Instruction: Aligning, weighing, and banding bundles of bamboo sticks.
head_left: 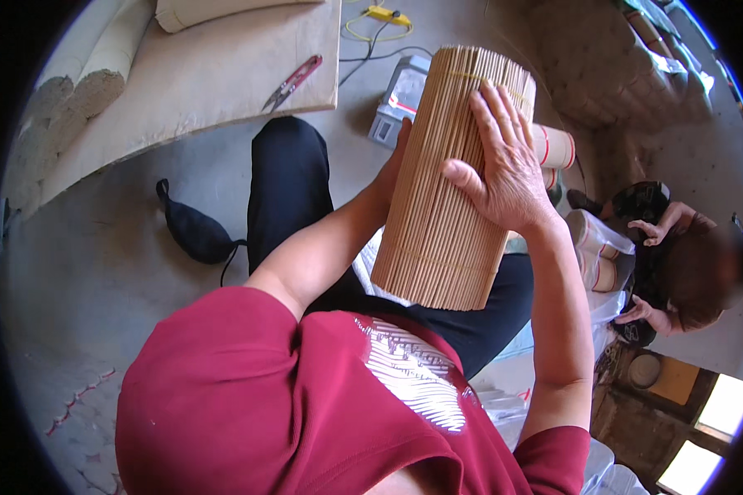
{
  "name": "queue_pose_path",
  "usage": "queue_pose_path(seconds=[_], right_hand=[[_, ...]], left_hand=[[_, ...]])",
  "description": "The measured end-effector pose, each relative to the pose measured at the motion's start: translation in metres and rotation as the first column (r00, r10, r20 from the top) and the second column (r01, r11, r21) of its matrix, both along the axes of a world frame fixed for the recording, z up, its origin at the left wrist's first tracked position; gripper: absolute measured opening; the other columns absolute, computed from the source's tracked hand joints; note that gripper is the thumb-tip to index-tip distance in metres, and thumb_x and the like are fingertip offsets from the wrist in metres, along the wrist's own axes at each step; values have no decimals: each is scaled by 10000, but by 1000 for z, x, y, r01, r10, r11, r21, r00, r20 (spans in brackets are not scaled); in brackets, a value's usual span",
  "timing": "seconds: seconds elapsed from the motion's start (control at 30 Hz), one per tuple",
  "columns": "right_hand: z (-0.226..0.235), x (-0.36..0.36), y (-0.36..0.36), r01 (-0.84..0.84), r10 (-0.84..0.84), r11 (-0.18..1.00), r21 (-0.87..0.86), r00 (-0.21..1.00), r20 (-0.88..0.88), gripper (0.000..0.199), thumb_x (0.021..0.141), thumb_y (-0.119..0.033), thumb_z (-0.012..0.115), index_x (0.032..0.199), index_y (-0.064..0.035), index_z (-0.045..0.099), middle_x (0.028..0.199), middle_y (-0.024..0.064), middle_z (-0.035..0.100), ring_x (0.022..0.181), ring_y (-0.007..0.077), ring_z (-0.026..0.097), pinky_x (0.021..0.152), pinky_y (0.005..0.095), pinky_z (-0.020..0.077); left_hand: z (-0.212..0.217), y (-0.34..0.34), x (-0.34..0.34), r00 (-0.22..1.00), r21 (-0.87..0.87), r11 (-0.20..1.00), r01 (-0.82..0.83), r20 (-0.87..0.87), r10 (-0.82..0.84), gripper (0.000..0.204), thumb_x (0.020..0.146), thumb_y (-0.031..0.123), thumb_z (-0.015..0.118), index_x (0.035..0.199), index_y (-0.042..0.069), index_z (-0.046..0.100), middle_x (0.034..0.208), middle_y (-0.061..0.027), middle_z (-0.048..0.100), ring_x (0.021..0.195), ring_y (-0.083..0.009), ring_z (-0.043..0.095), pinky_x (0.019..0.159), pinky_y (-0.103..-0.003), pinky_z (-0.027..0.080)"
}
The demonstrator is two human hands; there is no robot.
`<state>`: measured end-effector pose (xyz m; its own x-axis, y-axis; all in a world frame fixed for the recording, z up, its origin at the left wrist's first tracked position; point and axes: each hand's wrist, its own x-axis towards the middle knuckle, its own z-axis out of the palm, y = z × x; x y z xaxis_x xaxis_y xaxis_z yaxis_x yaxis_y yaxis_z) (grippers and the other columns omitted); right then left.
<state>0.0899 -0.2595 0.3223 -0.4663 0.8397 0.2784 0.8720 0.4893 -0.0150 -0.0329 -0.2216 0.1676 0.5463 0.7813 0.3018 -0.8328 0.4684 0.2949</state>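
Observation:
A thick round bundle of thin bamboo sticks (446, 190) is tilted above my lap, its upper end leaning away and to the right. Thin yellowish bands circle it near both ends. My left hand (395, 161) holds it along its left side, with most fingers hidden behind the sticks. Across the upper right face lies my right hand (508, 177), flat, fingers stretched out and thumb spread. A white cloth (371, 268) shows partly beneath the bundle, between my black-trousered legs.
Red-handled thread snips (293, 82) lie on a pale board (231, 66) with large rolls (111, 62). A grey box (400, 99) and yellow power strip (388, 15) are on the floor, a black pouch (194, 227) left. Wrapped bundles (598, 247) and another person (677, 256) are right.

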Motion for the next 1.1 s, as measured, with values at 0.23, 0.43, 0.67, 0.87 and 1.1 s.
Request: queue_pose_path(seconds=[0.23,0.43,0.67,0.87,1.1], right_hand=[[4,-9,3,11,-13,1000,-25,997,-77,909,819,-743,328,1453,-96,256,1512,173,195,1416,341,125,1133,486,108],[25,-12,14,58,-50,987,151,997,-59,994,781,-797,286,1440,-53,273,1502,180,217,1415,320,137,1145,437,101],[22,-18,4,23,-21,999,22,993,-117,983,790,-769,372,1433,-33,271,1495,208,208,1409,343,143,1137,452,107],[21,-14,-8,-53,51,998,-21,996,-68,990,782,-767,397,1416,-14,295,1492,205,218,1409,347,142,1134,458,118],[26,-13,-29,-33,34,999,24,997,-72,1002,778,-784,368,1409,-6,317,1475,219,256,1406,330,166,1140,433,114]], left_hand=[[3,-5,-13,997,-22,998,66,33,-65,808,886,687,243,1443,102,269,1412,-107,396,1246,-238,458,1027,-385,406],[2,1,-11,997,10,999,-33,-70,34,807,884,685,269,1443,103,265,1414,-116,392,1257,-250,446,1041,-396,394],[-2,5,-13,992,-40,998,-55,-114,50,820,874,691,303,1445,104,256,1419,-127,383,1277,-269,423,1064,-420,368],[29,-12,-12,975,-56,994,-94,-207,80,829,857,735,190,1458,166,232,1440,-118,357,1317,-274,374,1071,-436,351],[27,-3,-7,968,-9,998,-69,-241,65,867,831,770,198,1465,178,223,1481,-103,291,1356,-270,312,1094,-462,301]])
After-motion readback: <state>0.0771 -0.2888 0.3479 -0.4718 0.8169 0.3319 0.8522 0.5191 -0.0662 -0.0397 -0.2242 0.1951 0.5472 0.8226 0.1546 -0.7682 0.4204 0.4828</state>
